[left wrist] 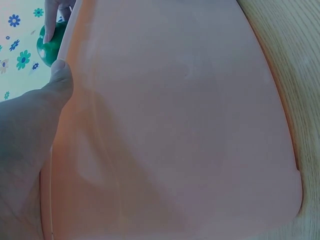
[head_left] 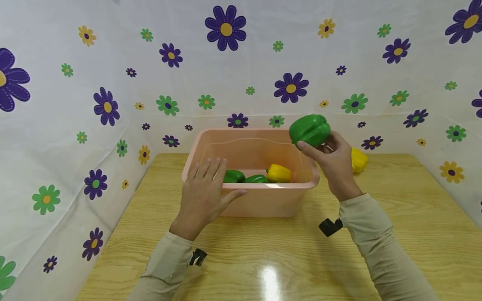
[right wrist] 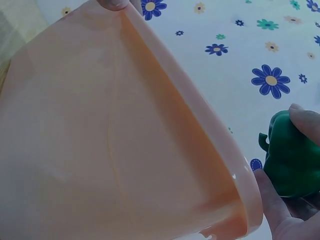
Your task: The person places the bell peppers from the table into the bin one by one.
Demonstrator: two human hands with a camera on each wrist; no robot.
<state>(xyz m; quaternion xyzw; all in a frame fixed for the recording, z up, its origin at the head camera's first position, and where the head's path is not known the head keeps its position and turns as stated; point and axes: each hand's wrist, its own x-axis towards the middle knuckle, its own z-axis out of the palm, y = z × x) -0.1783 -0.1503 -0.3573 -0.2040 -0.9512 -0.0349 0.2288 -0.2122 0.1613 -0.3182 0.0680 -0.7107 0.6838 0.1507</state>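
My right hand [head_left: 335, 164] holds a green bell pepper [head_left: 309, 130] above the right end of a pink plastic bin [head_left: 260, 201]. In the right wrist view, the pepper's stem [right wrist: 263, 142] points toward the bin's rim. My left hand [head_left: 203, 194] rests on the front left rim, its fingers stretched over the inside and its thumb along the outer front. Inside the bin lie a green bell pepper [head_left: 234, 176], another green one [head_left: 257, 179] mostly behind the front rim, and a yellow bell pepper [head_left: 279, 173].
Another yellow bell pepper [head_left: 359, 160] lies on the wooden table [head_left: 241, 259], right of the bin and partly behind my right hand. A white cloth [head_left: 256, 62] printed with flowers stands behind the table and along its sides.
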